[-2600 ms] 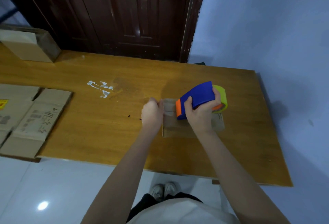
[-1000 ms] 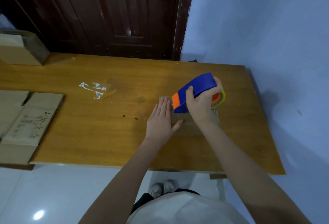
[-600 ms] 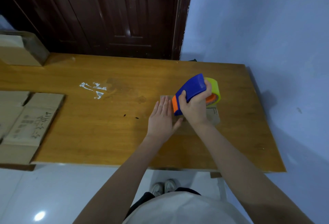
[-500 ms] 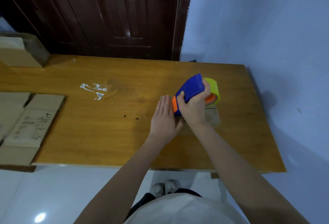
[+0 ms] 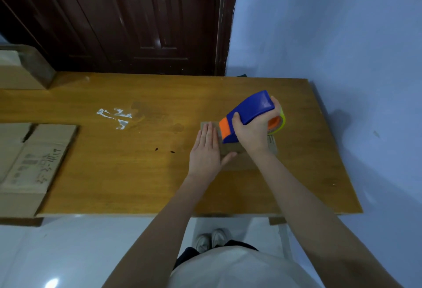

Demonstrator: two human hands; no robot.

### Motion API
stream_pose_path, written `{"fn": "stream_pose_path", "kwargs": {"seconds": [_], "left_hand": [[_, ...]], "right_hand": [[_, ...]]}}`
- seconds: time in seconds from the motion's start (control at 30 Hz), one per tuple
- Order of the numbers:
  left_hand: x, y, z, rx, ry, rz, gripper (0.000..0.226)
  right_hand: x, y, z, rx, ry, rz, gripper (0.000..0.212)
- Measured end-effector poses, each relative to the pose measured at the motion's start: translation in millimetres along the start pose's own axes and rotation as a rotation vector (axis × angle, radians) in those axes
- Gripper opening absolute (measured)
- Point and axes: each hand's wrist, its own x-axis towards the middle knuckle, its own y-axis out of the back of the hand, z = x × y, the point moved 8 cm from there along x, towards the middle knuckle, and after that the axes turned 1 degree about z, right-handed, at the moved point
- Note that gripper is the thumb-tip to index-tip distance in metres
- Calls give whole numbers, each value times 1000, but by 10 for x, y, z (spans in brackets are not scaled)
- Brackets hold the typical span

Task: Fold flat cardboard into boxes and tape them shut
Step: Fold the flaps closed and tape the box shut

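Dispenser (image 5: 250, 114) tipped up, left hand (image 5: 206, 150) unmoved

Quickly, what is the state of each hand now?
Left hand: open, fingers straight, pressing flat on the small brown cardboard box.
Right hand: gripping the blue and orange tape dispenser.

On the wooden table (image 5: 137, 173), the left hand (image 5: 206, 150) lies flat with straight fingers on the small cardboard box (image 5: 239, 159). The right hand (image 5: 253, 132) grips a blue and orange tape dispenser (image 5: 249, 111), its orange end on the box top. Flat cardboard (image 5: 34, 162) lies at the table's left end.
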Motion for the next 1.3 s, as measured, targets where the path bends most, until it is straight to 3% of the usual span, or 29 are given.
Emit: {"fn": "stream_pose_path", "kwargs": {"seconds": [0.17, 0.37, 0.67, 0.9, 1.3], "left_hand": [[29, 17, -17, 0, 11, 20, 100], [59, 1, -11, 6, -54, -3, 107], [59, 18, -239, 72, -109, -41, 112], [4, 32, -242, 15, -65, 3, 101], [9, 58, -201, 67, -88, -16, 100]], "right_hand": [[323, 718, 41, 127, 26, 196, 87], [205, 717, 79, 64, 81, 97, 82], [84, 581, 153, 58, 82, 126, 85], [24, 540, 217, 14, 96, 101, 84], [11, 498, 264, -52, 166, 86, 82]]}}
